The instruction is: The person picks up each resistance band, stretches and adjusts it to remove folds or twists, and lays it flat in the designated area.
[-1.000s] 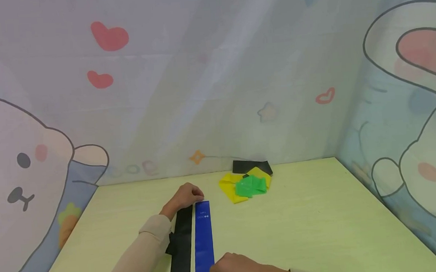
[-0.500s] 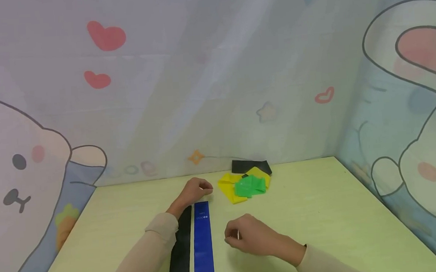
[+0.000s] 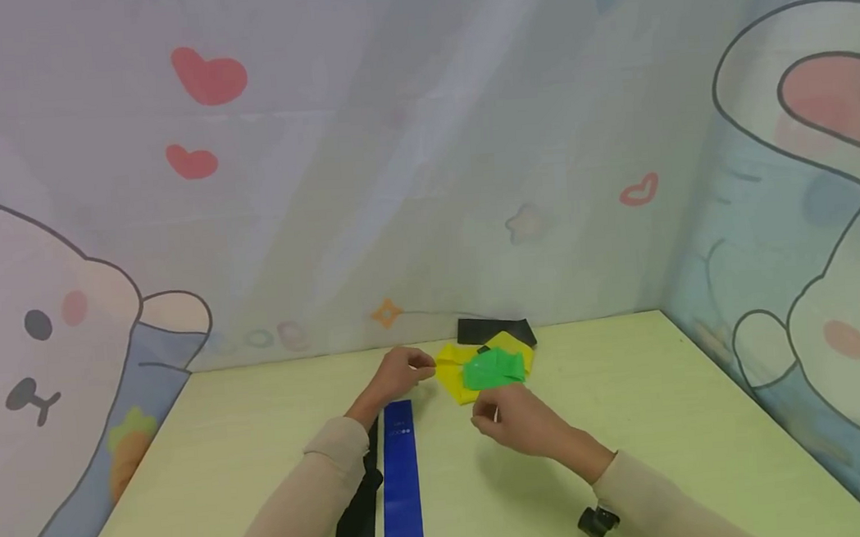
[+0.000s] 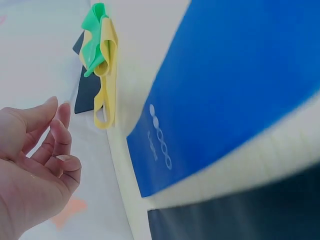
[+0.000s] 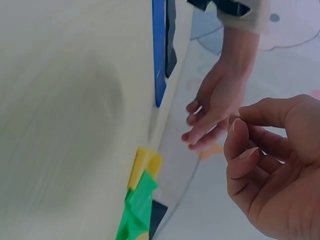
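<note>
Since a second ago both our hands have left the flat blue rubber band (image 3: 401,480) and moved to the crumpled yellow (image 3: 455,375) and green elastic bands (image 3: 492,369) at the desk's (image 3: 668,418) far edge. Our left hand (image 3: 405,368) and right hand (image 3: 511,418) hover beside them, fingers loosely curled, holding nothing. We judge that lifting one tangled band could drag the others along.

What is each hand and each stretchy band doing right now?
left hand: empty, fingers loosely curled, next to the yellow band.
right hand: empty, loosely curled, just short of the pile.
blue band: lying flat and straight.
black band: flat beside the blue one.
yellow band: crumpled in the pile.
green band: crumpled on top of the yellow.
</note>
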The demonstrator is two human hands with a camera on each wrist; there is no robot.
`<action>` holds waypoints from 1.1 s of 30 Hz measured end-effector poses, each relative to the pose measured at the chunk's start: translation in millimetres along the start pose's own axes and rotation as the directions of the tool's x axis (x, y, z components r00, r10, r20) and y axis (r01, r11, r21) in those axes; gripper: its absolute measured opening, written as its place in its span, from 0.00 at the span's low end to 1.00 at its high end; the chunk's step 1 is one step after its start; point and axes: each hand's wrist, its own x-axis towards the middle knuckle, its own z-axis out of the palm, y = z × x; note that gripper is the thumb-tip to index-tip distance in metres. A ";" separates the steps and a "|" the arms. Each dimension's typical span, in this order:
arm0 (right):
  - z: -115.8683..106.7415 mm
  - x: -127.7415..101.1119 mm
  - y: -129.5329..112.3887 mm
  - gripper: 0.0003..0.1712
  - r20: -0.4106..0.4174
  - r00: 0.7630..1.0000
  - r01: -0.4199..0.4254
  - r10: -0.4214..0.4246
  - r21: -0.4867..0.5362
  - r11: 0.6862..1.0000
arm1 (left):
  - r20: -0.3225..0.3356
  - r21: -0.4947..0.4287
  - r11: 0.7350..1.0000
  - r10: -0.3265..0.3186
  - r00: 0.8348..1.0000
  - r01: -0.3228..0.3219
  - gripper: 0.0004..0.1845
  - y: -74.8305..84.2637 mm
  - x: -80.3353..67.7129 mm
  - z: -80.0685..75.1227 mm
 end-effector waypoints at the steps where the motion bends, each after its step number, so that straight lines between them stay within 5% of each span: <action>1: -0.7 1.1 3.6 0.06 -0.012 1.000 -0.013 0.012 -0.015 1.000 | -0.001 -0.004 1.000 0.000 1.000 0.000 0.10 0.8 1.4 1.1; 19: -1.0 30.7 57.9 0.03 -0.122 0.977 -0.182 0.172 -0.076 0.980 | 0.008 -0.018 1.000 -0.014 1.000 0.014 0.10 12.6 20.7 18.2; 33: 12.1 49.7 83.5 0.05 -0.097 0.972 -0.226 0.214 -0.138 0.964 | -0.018 -0.057 0.998 -0.029 0.999 0.028 0.10 15.4 33.2 32.7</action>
